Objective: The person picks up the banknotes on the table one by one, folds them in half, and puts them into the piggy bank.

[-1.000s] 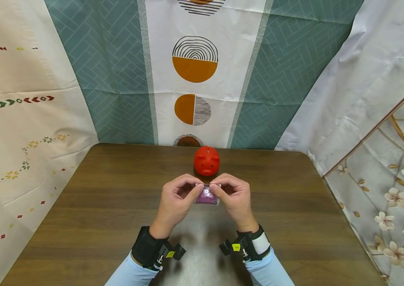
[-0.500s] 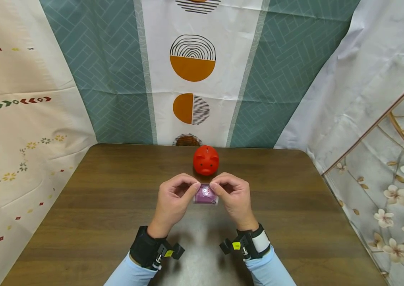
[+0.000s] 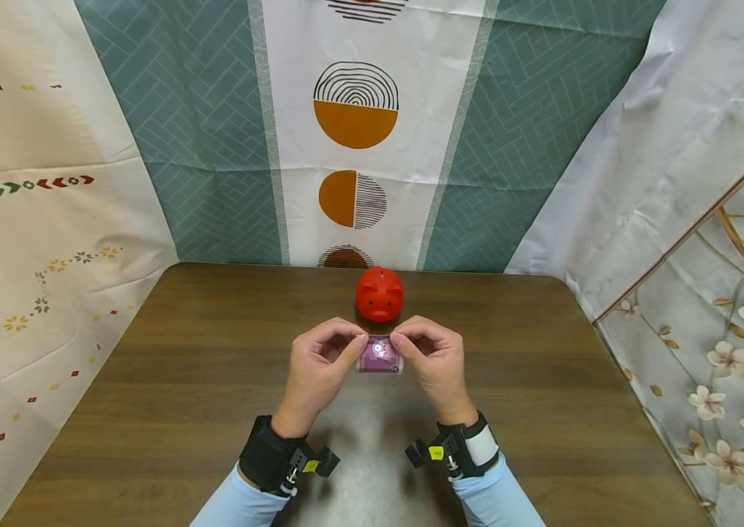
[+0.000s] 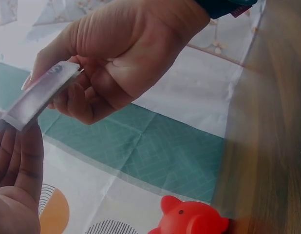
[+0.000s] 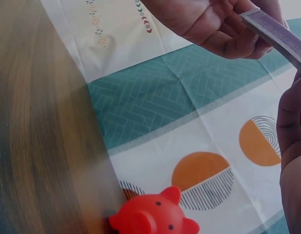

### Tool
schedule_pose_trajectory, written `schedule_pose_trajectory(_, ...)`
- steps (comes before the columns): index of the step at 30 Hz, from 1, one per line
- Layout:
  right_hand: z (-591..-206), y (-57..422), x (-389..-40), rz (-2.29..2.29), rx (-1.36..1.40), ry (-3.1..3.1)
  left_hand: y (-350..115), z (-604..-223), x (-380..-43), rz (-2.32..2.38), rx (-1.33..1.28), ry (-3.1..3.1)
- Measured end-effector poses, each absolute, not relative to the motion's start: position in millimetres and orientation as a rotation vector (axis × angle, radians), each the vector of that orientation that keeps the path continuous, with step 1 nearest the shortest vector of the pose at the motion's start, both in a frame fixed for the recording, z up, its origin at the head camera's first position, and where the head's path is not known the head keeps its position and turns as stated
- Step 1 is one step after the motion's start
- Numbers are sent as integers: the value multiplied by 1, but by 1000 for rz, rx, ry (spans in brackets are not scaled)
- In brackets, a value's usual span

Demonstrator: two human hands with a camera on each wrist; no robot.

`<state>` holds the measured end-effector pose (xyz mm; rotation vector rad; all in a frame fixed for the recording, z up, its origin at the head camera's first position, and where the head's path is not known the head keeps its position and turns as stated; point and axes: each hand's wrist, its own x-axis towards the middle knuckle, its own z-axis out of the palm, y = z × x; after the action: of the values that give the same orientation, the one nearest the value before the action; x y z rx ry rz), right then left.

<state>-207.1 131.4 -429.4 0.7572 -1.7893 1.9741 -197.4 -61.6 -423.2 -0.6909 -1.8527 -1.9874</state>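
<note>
A small flat purple packet with pale edges and small white marks is held up between both hands in the head view. My left hand pinches its upper left corner between thumb and fingers, while my right hand does the same at the upper right. In the left wrist view the packet appears tilted, spanning the two hands. The right wrist view catches its edge as thin. Just beyond the fingertips a red piggy bank stands on the table, its snout facing me.
The brown wooden table has its far edge against a teal and white patterned cloth. Patterned fabric hangs at the left and floral fabric at the right. Both wrists wear black camera straps.
My left fingers have shifted slightly left along the packet's top edge, uncovering more of its face. Both hands still hold it in nearly the same place; the piggy bank has not moved.
</note>
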Motion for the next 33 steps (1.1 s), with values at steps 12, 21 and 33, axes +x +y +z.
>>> schedule_pose_trajectory(12,-430,125,-210,1889,639,-1788,-59,-425,-197,-1961,-714,-1841)
schedule_pose_trajectory(21,-432,108,-205,1635,623,-1823,-50,-430,-198,-1883,-815,-1744)
schedule_pose_trajectory(33,-433,110,-206,1841,752,-1808,-52,-430,-203,-1725,-863,-1764)
